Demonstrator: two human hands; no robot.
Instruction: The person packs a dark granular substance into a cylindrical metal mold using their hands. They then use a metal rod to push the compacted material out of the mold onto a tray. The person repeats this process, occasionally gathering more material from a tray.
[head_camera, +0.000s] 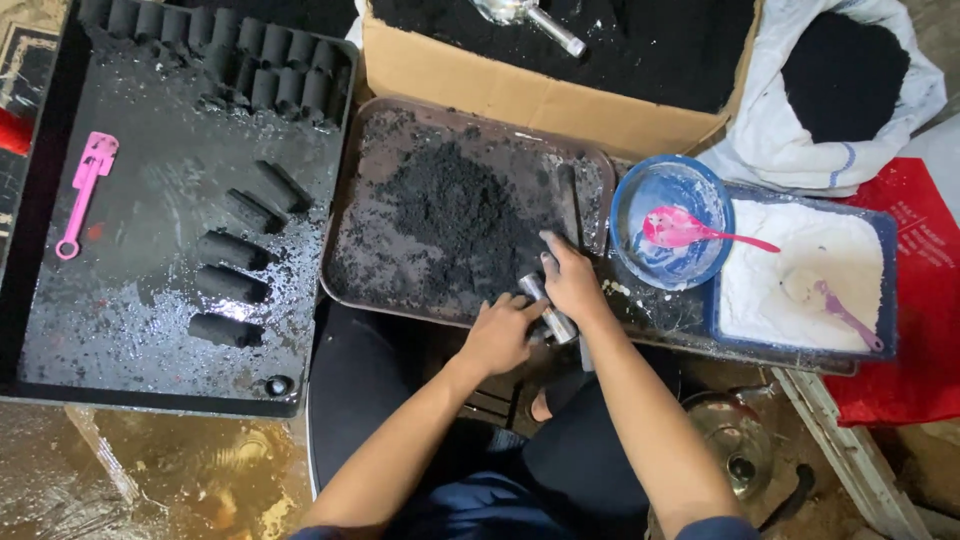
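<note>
My left hand (500, 335) and my right hand (570, 280) meet at the near edge of a brown metal tray (345, 270). Both grip a short shiny metal tube (547, 307) that lies tilted between them. My right hand covers its upper end and my left hand its lower side. A heap of black powder (455, 215) fills the middle of the tray just beyond my hands. My fingers are dusted grey.
A black tray (150, 290) at left holds several black pressed cylinders (228, 285) and a pink spoon (85, 190). A blue bowl (672, 220) with a pink spoon sits beside a blue tub of white powder (800, 275). A cardboard box (520, 95) of black powder stands behind.
</note>
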